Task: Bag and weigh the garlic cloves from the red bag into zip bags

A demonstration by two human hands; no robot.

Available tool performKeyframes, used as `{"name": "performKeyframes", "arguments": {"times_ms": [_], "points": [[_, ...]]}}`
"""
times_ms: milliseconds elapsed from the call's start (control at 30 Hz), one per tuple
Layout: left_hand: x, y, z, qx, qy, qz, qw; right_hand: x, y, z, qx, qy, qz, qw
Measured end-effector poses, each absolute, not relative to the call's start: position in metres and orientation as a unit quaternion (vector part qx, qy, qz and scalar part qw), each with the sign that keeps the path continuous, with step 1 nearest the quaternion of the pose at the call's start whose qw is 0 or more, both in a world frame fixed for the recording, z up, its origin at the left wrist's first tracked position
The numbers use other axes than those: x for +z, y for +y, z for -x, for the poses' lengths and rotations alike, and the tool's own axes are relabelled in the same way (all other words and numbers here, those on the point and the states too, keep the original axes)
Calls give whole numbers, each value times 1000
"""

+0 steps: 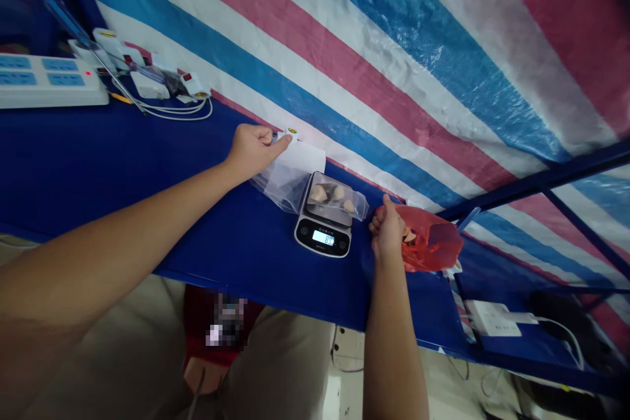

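Note:
A digital kitchen scale (322, 236) with a lit display stands on the blue table. On its platform rests a clear plastic bag (361, 204) with several pale brown chunks (319, 193) in it. My left hand (253, 151) is closed, its thumb against a small white piece with a yellow sticker (292, 131); what its fingers hold is hidden. Below that hand lie white paper (308, 156) and clear plastic bags (281, 185). Right of the scale, my right hand (387, 230) is closed at the mouth of a red plastic bag (438, 243), where brown pieces (408, 235) show.
A white power strip (49, 82) and a tangle of white plugs and cables (167, 88) are at the left. A striped tarp (344, 59) hangs behind the table (231, 230). Another white power strip (492, 319) lies at the right, near blue metal poles (536, 177).

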State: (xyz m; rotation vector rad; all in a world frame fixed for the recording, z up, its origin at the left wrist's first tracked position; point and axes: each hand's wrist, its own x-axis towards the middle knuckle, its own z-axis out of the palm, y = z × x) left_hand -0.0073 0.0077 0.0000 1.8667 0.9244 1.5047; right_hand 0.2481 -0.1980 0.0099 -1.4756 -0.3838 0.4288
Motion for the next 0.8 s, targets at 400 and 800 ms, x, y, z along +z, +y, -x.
{"name": "performKeyframes", "arguments": {"times_ms": [400,800], "points": [[-8,5,2,552,311,-733,246,10,-196,-249,125,-175,657,722],[-7,7,4,565,270,-743,236,10,-199,-255,128,-224,710,655]]}}
